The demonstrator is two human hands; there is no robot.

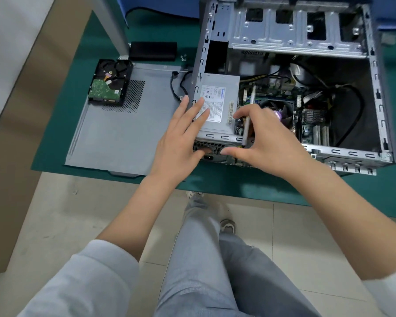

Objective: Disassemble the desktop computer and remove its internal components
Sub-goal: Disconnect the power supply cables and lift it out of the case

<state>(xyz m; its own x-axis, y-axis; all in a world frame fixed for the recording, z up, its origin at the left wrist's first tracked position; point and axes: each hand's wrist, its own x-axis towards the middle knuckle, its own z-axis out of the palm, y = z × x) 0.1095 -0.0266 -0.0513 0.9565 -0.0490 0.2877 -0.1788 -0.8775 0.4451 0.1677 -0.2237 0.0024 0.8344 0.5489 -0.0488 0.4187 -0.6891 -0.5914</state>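
Head view shows the left hand [181,136] spread flat, fingers straight on the power supply [220,106] at the near left corner of the open computer case [375,88], thumb on its vented near face. Right hand [263,138] curls around a grey screwdriver [248,120], thumb touching the supply's near edge.

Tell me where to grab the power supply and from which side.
Grip the power supply by its two long side faces, coming from above and the near vented end: the case lies open-topped, and the box's flat sides are exposed there.
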